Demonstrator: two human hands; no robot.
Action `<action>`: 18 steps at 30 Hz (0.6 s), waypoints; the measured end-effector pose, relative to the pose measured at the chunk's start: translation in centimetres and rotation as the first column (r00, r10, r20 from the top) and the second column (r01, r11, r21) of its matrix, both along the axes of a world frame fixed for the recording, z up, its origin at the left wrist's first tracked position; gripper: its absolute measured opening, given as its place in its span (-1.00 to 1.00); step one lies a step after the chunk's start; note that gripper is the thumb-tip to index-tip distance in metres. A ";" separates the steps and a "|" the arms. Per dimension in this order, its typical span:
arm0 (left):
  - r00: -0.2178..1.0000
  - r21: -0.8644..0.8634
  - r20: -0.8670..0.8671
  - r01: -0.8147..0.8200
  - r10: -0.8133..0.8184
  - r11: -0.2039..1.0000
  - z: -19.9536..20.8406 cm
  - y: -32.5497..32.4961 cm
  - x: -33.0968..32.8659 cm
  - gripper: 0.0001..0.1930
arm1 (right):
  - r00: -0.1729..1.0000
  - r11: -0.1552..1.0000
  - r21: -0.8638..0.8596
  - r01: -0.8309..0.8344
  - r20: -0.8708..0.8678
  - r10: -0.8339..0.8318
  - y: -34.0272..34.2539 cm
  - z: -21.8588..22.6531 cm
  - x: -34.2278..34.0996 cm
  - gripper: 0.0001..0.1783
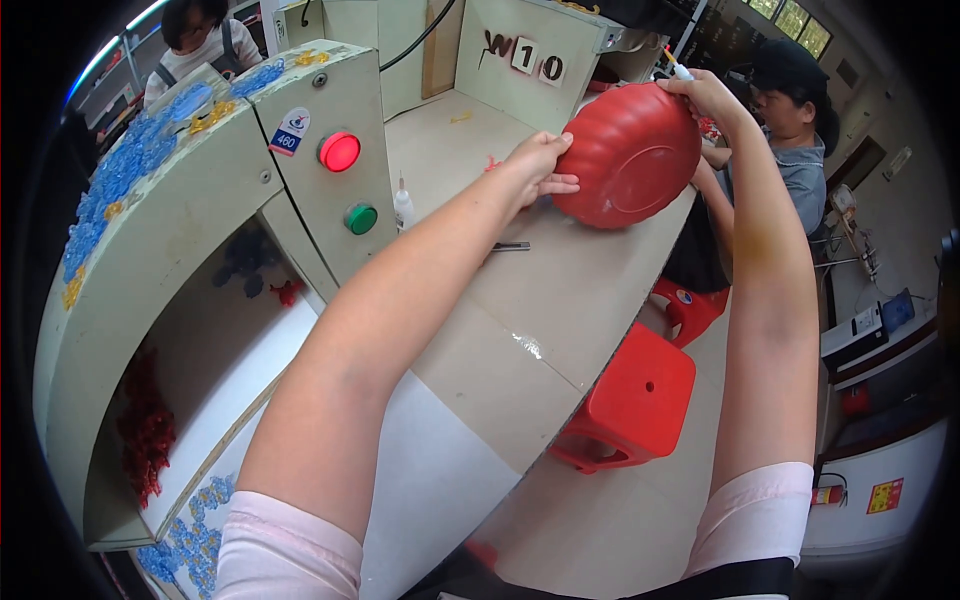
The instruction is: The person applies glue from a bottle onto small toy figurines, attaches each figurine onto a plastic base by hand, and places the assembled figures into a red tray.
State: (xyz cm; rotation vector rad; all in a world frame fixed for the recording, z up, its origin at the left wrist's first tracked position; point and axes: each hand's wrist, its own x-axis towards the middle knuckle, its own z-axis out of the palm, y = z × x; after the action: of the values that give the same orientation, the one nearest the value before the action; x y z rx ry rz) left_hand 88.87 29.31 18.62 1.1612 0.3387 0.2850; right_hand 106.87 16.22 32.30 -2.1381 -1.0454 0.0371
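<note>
My left hand (545, 165) pinches the left rim of a red scalloped plastic basin (640, 160). At the basin's upper right rim, my right hand (708, 100) is closed on it with the fingers over the edge. The basin is tilted up over the far part of the table, its round underside toward me and its inside hidden. A slim white bottle (683, 72) with a thin orange tip sticks up at my right fingers; whether they grip it too, I cannot tell. Under my left wrist lies a pair of dark metal tweezers (512, 246), partly covered.
A pale green machine housing (225, 150) with red and green buttons stands at left, blue and yellow pieces on top. Beside it is a white needle-tipped bottle (403, 206). Red stools (640, 395) stand along the table's right edge (585, 385). A co-worker (795, 150) sits beyond my right arm.
</note>
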 end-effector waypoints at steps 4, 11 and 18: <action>0.995 -0.125 0.078 -0.045 0.055 0.991 -1.9 0.6 0.1 -0.74 | 0.987 0.991 -0.128 -0.025 0.155 0.045 3.7 -0.1 0.0 -0.73; 0.975 -0.341 0.194 -0.033 0.105 0.940 -4.1 -4.0 -1.9 -0.72 | 0.949 0.945 -0.326 -0.019 0.291 0.120 6.0 1.2 -1.1 -0.72; 0.957 -0.381 0.254 -0.037 0.143 0.924 -4.1 -8.3 -5.6 -0.75 | 0.936 0.906 -0.410 -0.107 0.265 0.230 2.9 1.7 -4.8 -0.77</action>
State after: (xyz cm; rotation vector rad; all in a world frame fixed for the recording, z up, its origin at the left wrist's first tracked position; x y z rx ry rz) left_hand 83.27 21.01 14.53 0.7177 0.1870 0.4400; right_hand 102.11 19.15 33.97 -2.4557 -1.5150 -0.0068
